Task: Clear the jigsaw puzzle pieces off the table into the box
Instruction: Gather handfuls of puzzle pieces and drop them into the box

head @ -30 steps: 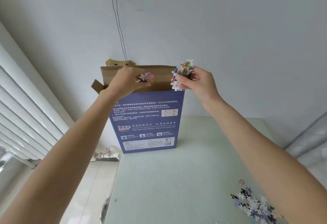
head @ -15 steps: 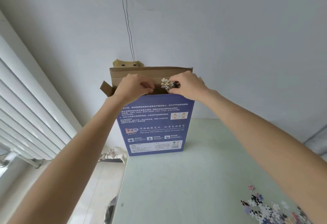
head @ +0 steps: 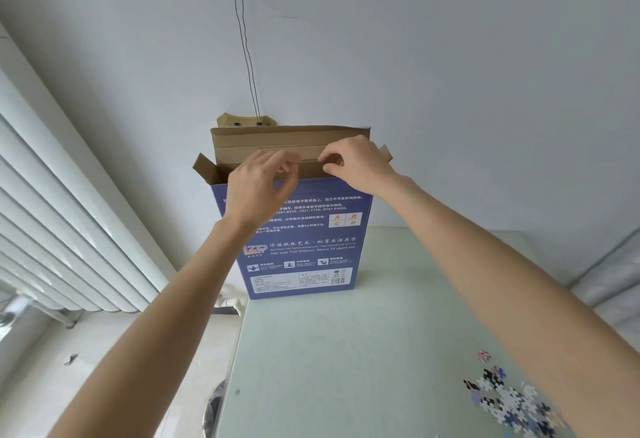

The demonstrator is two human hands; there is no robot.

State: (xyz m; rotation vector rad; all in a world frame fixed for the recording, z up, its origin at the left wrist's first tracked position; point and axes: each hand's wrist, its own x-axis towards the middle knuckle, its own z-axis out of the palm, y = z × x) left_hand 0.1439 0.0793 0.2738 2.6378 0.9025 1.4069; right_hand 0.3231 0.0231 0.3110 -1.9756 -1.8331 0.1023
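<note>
Blue box (head: 304,247) standing upright on its narrow end at the far edge of the pale green table (head: 346,351), centre of the frame, its printed face toward the camera. The brown top flap (head: 287,141) is raised behind the mouth; a small side flap (head: 204,169) juts out at the upper left corner and another shows just past the right hand.

Left hand (head: 258,188) hovers over the left half of the mouth, fingers (head: 280,160) loosely curled and slightly apart, with no piece visible in them. Right hand (head: 353,166) hovers over the right half, thumb and forefinger drawn close together in a pinch, the other fingers curled; whether anything is held between them cannot be told. The two hands lie near each other, apart.

Loose puzzle pieces (head: 509,399) lie in a scattered heap at the lower right of the frame, partly covered by the right forearm and well apart from the box. The table's left edge runs down from the box's lower left corner to the bottom of the frame. Bare tabletop lies between the box and the heap.

A white radiator (head: 62,230) fills the left side of the frame; a thin cord (head: 247,57) hangs down the wall above the box.
</note>
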